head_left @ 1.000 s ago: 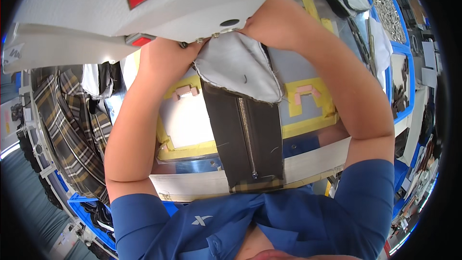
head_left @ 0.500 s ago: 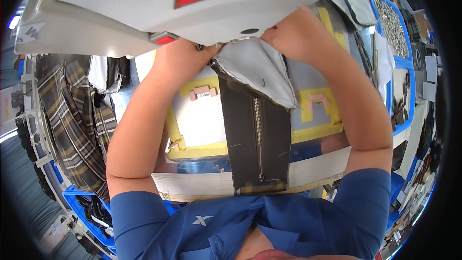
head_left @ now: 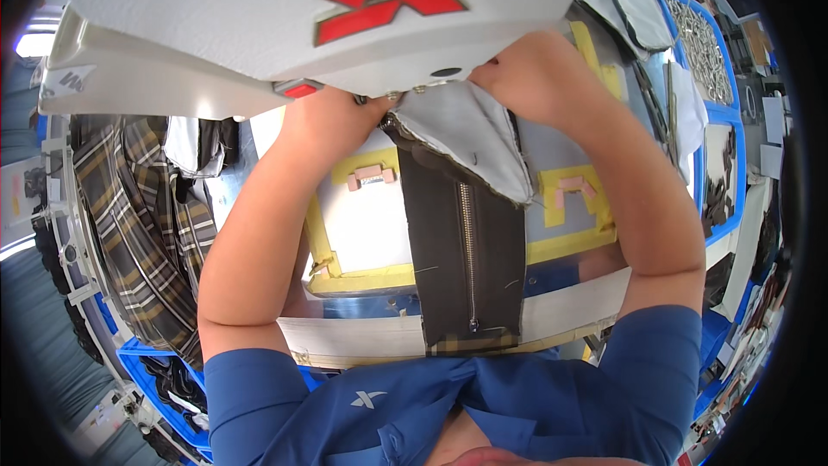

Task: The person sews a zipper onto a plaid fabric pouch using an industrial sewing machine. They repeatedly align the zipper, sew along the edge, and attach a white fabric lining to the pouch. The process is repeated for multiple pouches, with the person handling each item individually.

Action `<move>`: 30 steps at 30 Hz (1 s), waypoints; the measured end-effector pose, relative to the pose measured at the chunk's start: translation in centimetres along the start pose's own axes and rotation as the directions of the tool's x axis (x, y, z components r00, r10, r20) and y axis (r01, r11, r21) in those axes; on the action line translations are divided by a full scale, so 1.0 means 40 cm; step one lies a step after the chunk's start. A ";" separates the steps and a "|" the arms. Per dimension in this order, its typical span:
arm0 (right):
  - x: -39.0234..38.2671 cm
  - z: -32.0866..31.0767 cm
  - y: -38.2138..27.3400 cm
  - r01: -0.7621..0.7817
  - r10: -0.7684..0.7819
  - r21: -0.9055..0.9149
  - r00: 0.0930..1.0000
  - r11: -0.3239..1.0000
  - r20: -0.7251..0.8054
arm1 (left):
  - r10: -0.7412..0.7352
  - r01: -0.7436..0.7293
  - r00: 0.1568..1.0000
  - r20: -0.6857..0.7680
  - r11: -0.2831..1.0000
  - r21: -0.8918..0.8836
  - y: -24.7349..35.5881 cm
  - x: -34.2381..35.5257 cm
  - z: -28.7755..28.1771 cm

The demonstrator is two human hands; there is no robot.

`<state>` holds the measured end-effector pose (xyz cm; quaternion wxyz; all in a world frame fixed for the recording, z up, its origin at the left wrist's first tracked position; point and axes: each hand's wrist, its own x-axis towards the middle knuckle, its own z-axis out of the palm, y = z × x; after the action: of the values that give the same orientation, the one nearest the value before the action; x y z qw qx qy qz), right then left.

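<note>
Your left hand (head_left: 332, 116) and right hand (head_left: 526, 78) pinch the limp dark zippered fabric panel (head_left: 470, 250) at its top under the sewing machine head (head_left: 285, 17); grip by the edges, since it likely slides.

I count one dark fabric piece (head_left: 470, 250) with one zipper (head_left: 468, 250), one white lining flap (head_left: 470, 134), two yellow tape frames (head_left: 362, 207), two pink tabs (head_left: 369, 174), and my two hands (head_left: 332, 116).
</note>
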<state>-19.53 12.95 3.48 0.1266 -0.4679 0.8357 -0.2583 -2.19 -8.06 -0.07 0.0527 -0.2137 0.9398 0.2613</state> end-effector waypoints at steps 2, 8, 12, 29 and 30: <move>0.005 0.005 0.008 0.001 -0.001 -0.002 1.000 1.000 0.007 | 0.009 -0.010 1.000 -0.020 1.000 -0.009 -0.001 -0.002 0.002; -0.003 -0.003 -0.002 -0.035 0.035 0.001 0.999 0.999 -0.004 | -0.013 0.013 1.000 -0.013 0.998 -0.064 0.016 -0.007 0.001; -0.015 0.001 0.019 0.041 -0.041 0.015 0.998 0.999 -0.047 | -0.029 0.030 1.000 0.009 0.994 -0.106 0.035 -0.014 0.004; -0.006 0.006 0.021 0.077 -0.070 0.167 0.997 0.983 -0.045 | 0.214 -0.190 0.976 -0.032 0.919 0.346 0.191 -0.211 -0.169; -0.008 0.001 0.017 0.063 -0.057 0.199 0.998 0.978 -0.032 | 0.292 -0.261 0.955 -0.045 0.906 0.333 0.207 -0.235 -0.176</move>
<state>-19.84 13.49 3.04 0.1540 -0.4743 0.7927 -0.3507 2.84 -1.75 11.84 0.0054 -0.0789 0.9920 0.0980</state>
